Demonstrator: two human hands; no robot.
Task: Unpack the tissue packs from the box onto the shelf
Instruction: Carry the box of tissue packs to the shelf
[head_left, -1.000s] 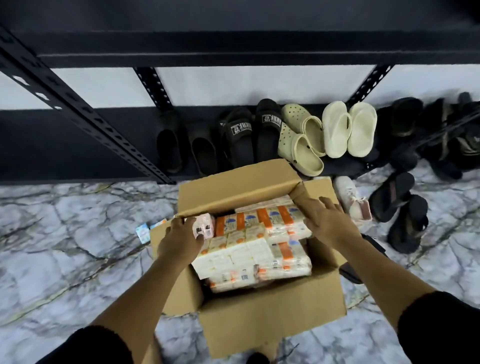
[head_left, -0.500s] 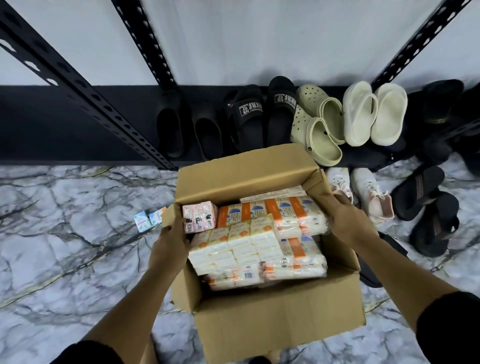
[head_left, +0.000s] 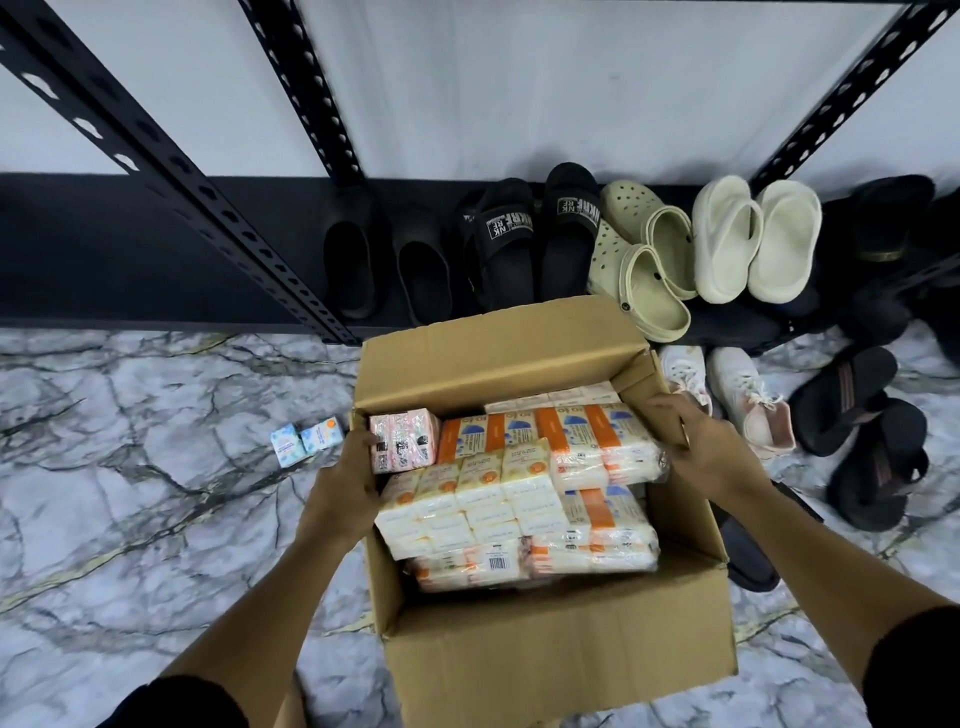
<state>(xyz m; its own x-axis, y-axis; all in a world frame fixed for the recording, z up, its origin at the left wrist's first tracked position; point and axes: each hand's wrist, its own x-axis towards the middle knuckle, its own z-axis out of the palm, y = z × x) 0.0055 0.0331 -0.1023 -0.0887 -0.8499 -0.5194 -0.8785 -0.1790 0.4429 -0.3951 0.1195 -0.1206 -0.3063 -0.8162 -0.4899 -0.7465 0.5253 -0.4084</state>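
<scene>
**Two hands at an open box of tissue packs**

Two bare hands reach into an open cardboard box (head_left: 545, 670) standing on the marble floor (head_left: 130, 519), in front of the black shelf (head_left: 156, 249). The left hand (head_left: 345, 491) has its grip on the box's left wall, fingertips touching a pink tissue pack (head_left: 402, 439) in the far-left corner. The right hand (head_left: 701, 449) clasps the box's right wall beside the orange-and-white tissue packs (head_left: 524, 499) filling the box. Two small blue packs (head_left: 307, 440) lie on the floor left of the box. Shoes (head_left: 644, 260) line the shelf behind it.
</scene>
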